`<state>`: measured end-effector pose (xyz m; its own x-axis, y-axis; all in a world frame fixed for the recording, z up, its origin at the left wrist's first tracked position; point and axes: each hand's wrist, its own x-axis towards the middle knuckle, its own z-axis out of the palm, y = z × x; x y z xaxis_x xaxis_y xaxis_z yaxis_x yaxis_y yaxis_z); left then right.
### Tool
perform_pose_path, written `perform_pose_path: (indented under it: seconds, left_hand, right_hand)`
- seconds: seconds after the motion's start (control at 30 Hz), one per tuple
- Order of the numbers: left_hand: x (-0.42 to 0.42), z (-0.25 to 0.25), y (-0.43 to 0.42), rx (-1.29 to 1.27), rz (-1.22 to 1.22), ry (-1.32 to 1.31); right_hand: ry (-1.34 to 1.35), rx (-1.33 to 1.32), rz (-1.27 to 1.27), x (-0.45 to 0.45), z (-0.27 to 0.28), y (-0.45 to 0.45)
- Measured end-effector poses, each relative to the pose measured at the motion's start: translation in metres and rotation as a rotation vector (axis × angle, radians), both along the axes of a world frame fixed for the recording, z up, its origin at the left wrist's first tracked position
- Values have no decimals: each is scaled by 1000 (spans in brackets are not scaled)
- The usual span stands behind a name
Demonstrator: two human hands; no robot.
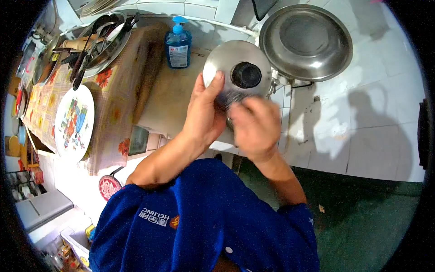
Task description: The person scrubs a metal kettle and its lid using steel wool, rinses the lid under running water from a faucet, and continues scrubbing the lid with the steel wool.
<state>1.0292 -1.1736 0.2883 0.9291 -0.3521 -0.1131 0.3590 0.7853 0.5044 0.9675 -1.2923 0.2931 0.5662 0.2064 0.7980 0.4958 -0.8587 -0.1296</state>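
Observation:
A round metal lid [220,56] with a black knob [246,75] is held up in front of me. My left hand [206,111] grips its left and lower edge, the thumb lying on the top face. Near the lid's lower edge is my right hand [255,124], blurred, with its fingers closed on a dark, wiry scrubber [234,96] that touches the metal. Behind the lid, to its left, stands a blue soap bottle [177,47] with a pump.
A large metal basin [306,43] sits on the white tiled counter [367,136] at the right. At left, a patterned tablecloth [115,97] bears a decorated white plate [74,123] and a bowl of utensils [118,47]. A faucet part shows just beyond the lid.

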Motion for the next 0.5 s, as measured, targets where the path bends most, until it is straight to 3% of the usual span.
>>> perform_pose_path:
  seconds: [0.07, 0.27, 0.33, 0.47, 0.5]
  left_hand:
    - [-5, 1, 3, -39, 22, -43]
    - [-12, 22, 13, -100, -8, -60]
    - [-12, 21, 12, -105, -40, -68]
    - [-14, 17, 7, -47, -44, -128]
    - [-15, 18, 7, -26, -16, -158]
  right_hand:
    - [23, 258, -292, 7, 10, -20]
    - [-68, 513, -199, -12, 27, -32]
    - [-88, 515, -45, -14, 46, -24]
    - [98, 67, 42, -5, 85, -6]
    - [93, 94, 48, 0, 82, -4]
